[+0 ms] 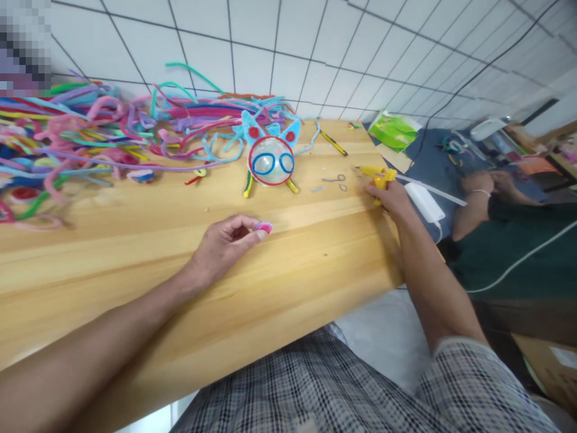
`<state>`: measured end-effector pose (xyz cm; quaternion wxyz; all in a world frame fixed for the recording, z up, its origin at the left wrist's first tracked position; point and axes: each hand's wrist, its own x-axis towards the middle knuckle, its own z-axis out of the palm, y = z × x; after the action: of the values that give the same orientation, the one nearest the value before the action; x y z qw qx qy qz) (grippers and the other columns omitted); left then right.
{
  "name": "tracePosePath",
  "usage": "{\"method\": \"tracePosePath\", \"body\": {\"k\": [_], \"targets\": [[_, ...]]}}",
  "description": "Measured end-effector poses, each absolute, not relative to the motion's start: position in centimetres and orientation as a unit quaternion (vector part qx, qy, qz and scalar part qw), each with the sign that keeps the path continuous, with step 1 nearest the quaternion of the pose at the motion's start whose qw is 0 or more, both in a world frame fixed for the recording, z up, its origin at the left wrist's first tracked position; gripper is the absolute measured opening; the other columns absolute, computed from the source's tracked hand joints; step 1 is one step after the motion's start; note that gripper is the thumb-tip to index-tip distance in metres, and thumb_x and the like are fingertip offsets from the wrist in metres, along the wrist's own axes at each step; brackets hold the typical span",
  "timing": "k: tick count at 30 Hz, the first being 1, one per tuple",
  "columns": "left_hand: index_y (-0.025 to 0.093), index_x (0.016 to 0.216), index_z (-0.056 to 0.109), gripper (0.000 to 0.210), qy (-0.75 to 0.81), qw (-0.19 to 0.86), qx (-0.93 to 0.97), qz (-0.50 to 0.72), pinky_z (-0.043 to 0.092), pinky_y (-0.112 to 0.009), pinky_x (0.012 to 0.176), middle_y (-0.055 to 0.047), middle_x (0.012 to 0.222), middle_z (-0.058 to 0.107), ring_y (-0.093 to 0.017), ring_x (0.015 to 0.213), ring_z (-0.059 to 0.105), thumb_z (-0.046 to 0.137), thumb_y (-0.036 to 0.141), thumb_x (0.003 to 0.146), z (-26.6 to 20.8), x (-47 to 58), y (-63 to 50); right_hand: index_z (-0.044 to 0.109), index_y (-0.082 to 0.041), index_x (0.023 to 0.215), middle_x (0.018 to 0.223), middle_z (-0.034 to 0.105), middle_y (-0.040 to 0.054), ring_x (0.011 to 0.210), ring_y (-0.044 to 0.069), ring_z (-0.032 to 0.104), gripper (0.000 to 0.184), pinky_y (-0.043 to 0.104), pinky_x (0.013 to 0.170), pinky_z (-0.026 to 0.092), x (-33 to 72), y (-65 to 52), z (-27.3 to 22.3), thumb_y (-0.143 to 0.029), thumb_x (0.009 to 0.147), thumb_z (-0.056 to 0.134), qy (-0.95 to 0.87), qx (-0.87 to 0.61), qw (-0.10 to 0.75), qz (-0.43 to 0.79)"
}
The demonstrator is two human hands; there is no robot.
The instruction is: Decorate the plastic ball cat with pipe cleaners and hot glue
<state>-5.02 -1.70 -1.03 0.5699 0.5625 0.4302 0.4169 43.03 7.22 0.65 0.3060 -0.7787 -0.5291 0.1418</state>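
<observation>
Between the thumb and fingers of my left hand (pixel 228 240) is a small coiled pipe-cleaner disc (pixel 265 228), pink in the middle with a purple edge. My right hand (pixel 393 197) is wrapped round a yellow hot glue gun (pixel 381 175) at the table's right side, its nozzle toward the left. Beyond my left hand stands a pipe-cleaner figure (pixel 271 161) with blue ears, red ear centres, a red-rimmed clear round front, two blue rings and yellow-green legs. Small scissors (pixel 336 180) lie between the figure and the glue gun.
Many coloured pipe cleaners (pixel 103 129) are heaped along the back left by the tiled wall. A yellow utility knife (pixel 334 144) and a green packet (pixel 395 130) lie at the back right. A white power box (pixel 424 202) sits beside the table, near another person's hands (pixel 484 182).
</observation>
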Motion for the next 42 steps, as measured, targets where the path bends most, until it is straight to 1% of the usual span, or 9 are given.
{"method": "tracePosePath", "body": {"k": [4, 8, 10, 13, 17, 20, 27, 31, 42], "targets": [[0.021, 0.097, 0.085, 0.033, 0.424, 0.566, 0.569, 0.419, 0.059, -0.026, 0.081, -0.007, 0.103, 0.089, -0.016, 0.087, 0.077, 0.094, 0.05, 0.087, -0.9, -4.8, -1.8, 0.076, -0.022, 0.09, 0.088, 0.076, 0.0051, 0.083, 0.025, 0.07, 0.019, 0.041, 0.082, 0.06, 40.8, 6.9, 1.9, -0.038, 0.079, 0.078, -0.505, -0.763, 0.373, 0.154], [0.019, 0.096, 0.084, 0.027, 0.419, 0.56, 0.575, 0.426, 0.055, -0.025, 0.076, -0.005, 0.094, 0.086, -0.014, 0.081, 0.073, 0.09, 0.045, 0.089, -0.7, -4.6, -1.9, 0.079, -0.028, 0.1, 0.112, 0.084, 0.0069, 0.1, 0.028, 0.079, 0.017, 0.044, 0.088, 0.067, 36.1, 4.4, 3.8, -0.038, 0.086, 0.076, -0.583, -0.646, 0.476, 0.13], [0.019, 0.096, 0.084, 0.026, 0.415, 0.56, 0.577, 0.426, 0.055, -0.025, 0.075, -0.006, 0.095, 0.086, -0.014, 0.081, 0.072, 0.089, 0.044, 0.09, -0.6, -4.6, -2.0, 0.079, -0.028, 0.099, 0.106, 0.084, 0.0061, 0.1, 0.029, 0.079, 0.014, 0.044, 0.085, 0.068, 33.3, 3.1, 4.8, -0.04, 0.091, 0.078, -0.631, -0.62, 0.451, 0.121], [0.019, 0.098, 0.085, 0.027, 0.418, 0.563, 0.574, 0.424, 0.054, -0.025, 0.074, -0.006, 0.097, 0.087, -0.014, 0.08, 0.071, 0.088, 0.044, 0.09, -0.6, -4.6, -2.1, 0.079, -0.028, 0.101, 0.096, 0.082, 0.0039, 0.088, 0.027, 0.078, 0.021, 0.043, 0.081, 0.068, 29.6, 1.9, 6.0, -0.049, 0.098, 0.079, -0.721, -0.57, 0.383, 0.088], [0.019, 0.098, 0.085, 0.028, 0.431, 0.558, 0.573, 0.419, 0.05, -0.023, 0.067, -0.006, 0.091, 0.085, -0.013, 0.073, 0.067, 0.087, 0.046, 0.091, -0.8, -4.6, -2.1, 0.077, -0.03, 0.12, 0.114, 0.084, 0.0068, 0.105, 0.03, 0.082, 0.022, 0.046, 0.093, 0.069, 26.6, 1.6, 5.9, -0.045, 0.106, 0.071, -0.801, -0.488, 0.345, 0.034], [0.019, 0.099, 0.085, 0.027, 0.426, 0.563, 0.572, 0.418, 0.051, -0.024, 0.068, -0.005, 0.092, 0.084, -0.013, 0.074, 0.067, 0.088, 0.045, 0.092, -0.7, -4.6, -2.1, 0.073, -0.031, 0.123, 0.117, 0.083, 0.0069, 0.109, 0.028, 0.081, 0.017, 0.045, 0.097, 0.068, 26.0, 1.7, 4.5, -0.04, 0.11, 0.067, -0.804, -0.479, 0.349, 0.032], [0.02, 0.099, 0.083, 0.022, 0.421, 0.586, 0.545, 0.426, 0.06, -0.026, 0.079, -0.006, 0.1, 0.086, -0.016, 0.086, 0.075, 0.09, 0.04, 0.092, 0.2, -4.6, -2.2, 0.073, -0.034, 0.122, 0.119, 0.083, 0.0095, 0.116, 0.033, 0.081, 0.021, 0.054, 0.103, 0.069, 26.3, 1.3, 2.3, -0.048, 0.11, 0.065, -0.79, -0.508, 0.341, 0.038], [0.02, 0.099, 0.084, 0.02, 0.423, 0.585, 0.545, 0.425, 0.058, -0.025, 0.075, -0.006, 0.099, 0.086, -0.016, 0.083, 0.073, 0.089, 0.037, 0.091, 0.2, -4.6, -2.2, 0.073, -0.033, 0.132, 0.126, 0.083, 0.0106, 0.12, 0.033, 0.081, 0.027, 0.055, 0.105, 0.068, 26.0, 1.0, 2.4, -0.046, 0.109, 0.067, -0.783, -0.521, 0.337, 0.041], [0.02, 0.102, 0.086, 0.022, 0.432, 0.582, 0.546, 0.42, 0.051, -0.023, 0.064, -0.005, 0.09, 0.081, -0.014, 0.075, 0.066, 0.087, 0.04, 0.094, -0.1, -4.5, -2.4, 0.07, -0.034, 0.12, 0.112, 0.081, 0.0105, 0.109, 0.034, 0.08, 0.016, 0.052, 0.091, 0.068, 25.8, 1.6, 2.5, -0.045, 0.111, 0.062, -0.803, -0.512, 0.304, 0.021]]}}
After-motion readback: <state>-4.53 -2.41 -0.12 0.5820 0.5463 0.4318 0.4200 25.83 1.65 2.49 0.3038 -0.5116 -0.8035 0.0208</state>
